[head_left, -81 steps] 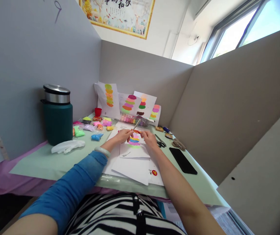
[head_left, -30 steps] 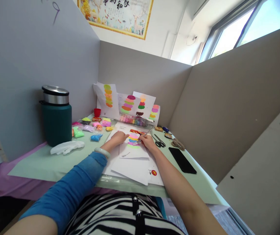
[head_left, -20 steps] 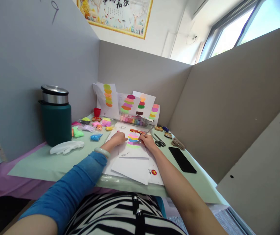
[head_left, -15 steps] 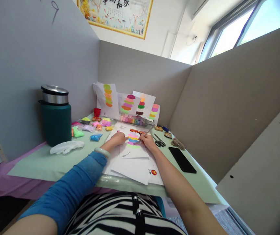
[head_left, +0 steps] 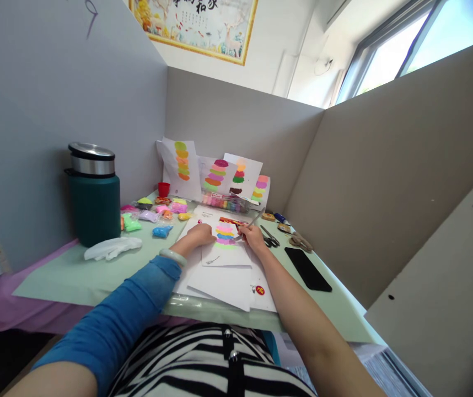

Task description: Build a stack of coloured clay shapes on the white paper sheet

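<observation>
A white sheet [head_left: 226, 258] lies before me, bearing stacked bands of pink, yellow, blue, purple and green colour [head_left: 225, 235]. My left hand [head_left: 201, 235] rests at the sheet's left edge, its fingers curled together with the tips by the bands; whatever they pinch is too small to make out. On the right side of the bands, my right hand [head_left: 253, 237] grips a long, slim silvery tool [head_left: 257, 217]. One end of it reaches over the purple band, and the other sticks up past the hand. The tool's exact kind is unclear.
Left stand a green thermos [head_left: 95, 207], a white glove [head_left: 112, 249] and several bagged clay packs, including a blue one [head_left: 162, 231]. Scissors [head_left: 270, 237] and a black phone [head_left: 308, 269] lie right. Painted sheets [head_left: 219, 173] lean at the back behind a clear case [head_left: 226, 202].
My right hand has shifted slightly right with the tool, whose lower end has drawn back across the bands. My left fingertips have moved a little lower and left.
</observation>
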`<action>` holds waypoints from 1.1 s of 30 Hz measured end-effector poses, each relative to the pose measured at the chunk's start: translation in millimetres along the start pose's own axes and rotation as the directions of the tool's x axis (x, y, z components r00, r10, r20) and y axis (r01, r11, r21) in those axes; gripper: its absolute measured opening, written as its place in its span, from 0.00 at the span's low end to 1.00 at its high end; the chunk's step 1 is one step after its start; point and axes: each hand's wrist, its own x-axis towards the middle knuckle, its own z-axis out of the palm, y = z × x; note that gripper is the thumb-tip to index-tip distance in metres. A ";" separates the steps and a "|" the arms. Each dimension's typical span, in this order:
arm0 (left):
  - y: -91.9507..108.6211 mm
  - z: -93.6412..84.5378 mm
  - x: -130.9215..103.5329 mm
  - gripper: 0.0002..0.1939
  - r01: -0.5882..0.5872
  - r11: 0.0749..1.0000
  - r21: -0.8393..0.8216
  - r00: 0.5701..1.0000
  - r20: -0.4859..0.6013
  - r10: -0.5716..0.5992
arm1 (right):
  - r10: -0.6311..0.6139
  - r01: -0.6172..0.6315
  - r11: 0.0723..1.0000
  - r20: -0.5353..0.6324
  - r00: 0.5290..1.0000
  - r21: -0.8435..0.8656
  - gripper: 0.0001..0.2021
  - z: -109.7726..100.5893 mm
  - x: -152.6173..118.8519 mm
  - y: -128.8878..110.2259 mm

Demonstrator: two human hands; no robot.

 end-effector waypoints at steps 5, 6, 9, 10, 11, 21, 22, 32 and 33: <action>-1.9 2.1 0.5 0.17 -0.018 1.000 -0.024 1.000 -0.015 0.017 | -0.034 0.035 0.999 0.027 0.999 -0.033 0.10 2.3 -0.6 0.5; -2.8 3.4 2.0 0.17 -0.019 0.999 -0.027 1.000 -0.022 0.019 | -0.036 0.038 0.998 0.034 0.999 -0.056 0.10 2.6 -0.6 1.1; -4.9 7.3 7.2 0.17 -0.025 1.000 -0.014 0.999 -0.031 0.024 | -0.039 0.039 0.998 0.006 0.999 -0.043 0.11 2.6 -0.4 2.7; -5.2 8.1 8.7 0.17 -0.029 1.000 -0.010 0.999 -0.031 0.029 | -0.041 0.041 0.999 -0.001 0.999 -0.032 0.11 2.3 -0.3 3.0; -5.2 8.4 9.8 0.17 -0.033 0.999 -0.010 0.999 -0.032 0.032 | -0.044 0.044 0.998 -0.003 0.999 -0.034 0.11 2.0 -0.2 3.2; -7.8 3.5 5.2 0.23 -0.026 0.990 -0.141 0.982 -0.187 0.000 | -0.080 0.080 0.997 -0.020 0.997 0.007 0.13 4.0 -1.6 -0.6; -7.8 4.4 5.4 0.23 -0.036 0.992 -0.119 0.991 -0.133 0.020 | -0.093 0.092 0.996 -0.014 0.996 -0.012 0.13 4.2 -1.7 -0.6; -5.1 7.9 9.4 0.18 -0.050 0.999 -0.005 0.998 -0.048 0.049 | -0.134 0.137 0.989 0.049 0.990 -0.058 0.13 6.8 -6.7 -6.4; -5.2 7.8 9.4 0.18 -0.049 0.999 -0.007 0.998 -0.048 0.048 | -0.141 0.145 0.987 0.065 0.988 -0.067 0.13 7.8 -7.6 -7.5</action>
